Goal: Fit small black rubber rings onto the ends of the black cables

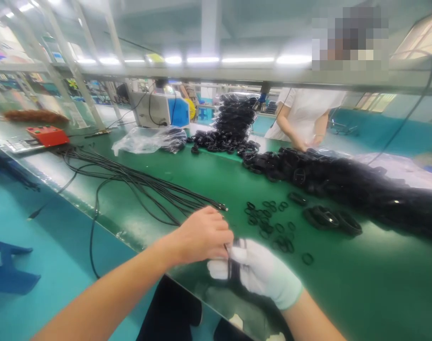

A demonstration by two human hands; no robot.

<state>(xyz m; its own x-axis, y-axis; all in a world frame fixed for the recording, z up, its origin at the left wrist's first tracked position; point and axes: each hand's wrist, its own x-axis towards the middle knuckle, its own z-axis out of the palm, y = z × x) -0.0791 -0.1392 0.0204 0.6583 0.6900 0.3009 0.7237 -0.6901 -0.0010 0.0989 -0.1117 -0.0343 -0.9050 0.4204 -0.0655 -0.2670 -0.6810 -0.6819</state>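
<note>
Left hand (202, 234) bare, grip closed around a black cable bundle (234, 258) at the near edge of the green surface (361, 284); gloved right hand (262, 272) clasps the same bundle; loose black rings (269, 222) just beyond; long cables (138, 182) trail left; coiled cable heap (361, 184) right; a co-worker's hands (306, 142) behind.

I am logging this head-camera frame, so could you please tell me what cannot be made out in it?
- Head view: the dark banded item between the hands is mostly covered by the bare left hand and gloved right hand.
- The black cables' near ends vanish under the left hand.
- The black pile at right is blurred; single parts are indistinct.
- The small rings are too small to detail.
</note>
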